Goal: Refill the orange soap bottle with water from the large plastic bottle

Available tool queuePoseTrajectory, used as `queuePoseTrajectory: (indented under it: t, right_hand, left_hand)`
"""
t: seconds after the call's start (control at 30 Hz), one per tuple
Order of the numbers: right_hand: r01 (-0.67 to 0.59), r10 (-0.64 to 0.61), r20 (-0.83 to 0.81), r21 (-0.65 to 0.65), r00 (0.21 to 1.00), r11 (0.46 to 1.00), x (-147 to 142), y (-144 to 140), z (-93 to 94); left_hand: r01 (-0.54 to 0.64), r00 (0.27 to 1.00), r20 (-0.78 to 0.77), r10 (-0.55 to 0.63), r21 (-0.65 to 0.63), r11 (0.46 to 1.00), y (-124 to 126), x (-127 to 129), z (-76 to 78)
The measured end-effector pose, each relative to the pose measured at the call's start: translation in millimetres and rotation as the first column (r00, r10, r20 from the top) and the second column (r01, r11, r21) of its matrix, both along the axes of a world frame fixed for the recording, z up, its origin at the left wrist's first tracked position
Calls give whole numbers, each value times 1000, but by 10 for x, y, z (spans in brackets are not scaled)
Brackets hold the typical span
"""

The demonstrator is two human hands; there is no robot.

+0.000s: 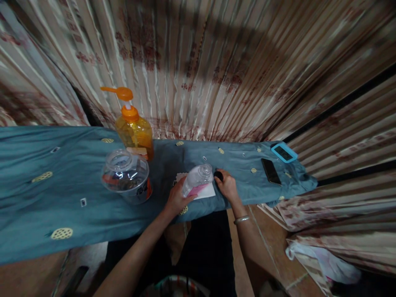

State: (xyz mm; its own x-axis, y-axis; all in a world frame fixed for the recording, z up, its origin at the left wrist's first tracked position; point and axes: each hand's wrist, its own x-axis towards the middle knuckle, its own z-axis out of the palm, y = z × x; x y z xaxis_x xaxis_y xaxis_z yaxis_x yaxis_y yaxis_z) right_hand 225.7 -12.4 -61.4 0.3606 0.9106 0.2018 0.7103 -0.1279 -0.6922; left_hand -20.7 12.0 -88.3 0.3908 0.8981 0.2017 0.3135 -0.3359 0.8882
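My left hand [177,199] is wrapped round a clear plastic bottle [198,178] with a pink part low on its side. The bottle tilts to the right, and its mouth is uncapped. Beneath it, a white sheet of paper [209,191] lies on the cloth. Just right of the bottle mouth, my right hand [228,186] pinches a small round black cap [218,175]. The cap is apart from the bottle. What is inside the bottle cannot be made out clearly.
On the left stand a clear plastic jar [126,177] and an orange pump bottle [136,132]. A black phone [271,171] and a light-blue digital clock [284,152] lie to the right on the teal cloth [93,222]. Pleated curtains [185,66] hang behind the table.
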Motion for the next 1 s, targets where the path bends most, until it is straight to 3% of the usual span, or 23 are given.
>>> queuePoseTrajectory:
  t: [0.13,0.27,0.37,0.47,0.6,0.77,0.9,1.0]
  right_hand:
    - [-41,49,-103,71,993,997,-122,-132,462]
    - [-238,272,-162,199,949,950,-327,-288,1167]
    - [-423,440,-71,180,895,888,-477,-285,1602]
    - [-563,555,118,52,824,825,-572,-216,1897]
    - [-668,684,310,-173,661,724,-625,-126,2148]
    - [-677,758,410,-355,507,645,-699,-30,2291]
    - [-620,779,447,-477,440,623,-792,28,2300]
    - [-531,757,501,-540,420,653,-866,50,2280]
  left_hand:
    - [-7,1000,-22,8,27,1000,4,2,-24]
    - [-15,999,-50,17,38,999,3,14,-10]
    - [-15,998,-62,16,8,1000,1,25,22]
    - [0,999,-49,-1,-23,1000,-4,32,49]
    - [7,1000,-21,-8,-53,999,-8,35,64]
    - [2,1000,-21,-4,-98,995,-6,32,88]
    - [13,1000,-3,-14,-93,996,-9,32,89]
    - [17,1000,15,-15,-85,996,-8,41,64]
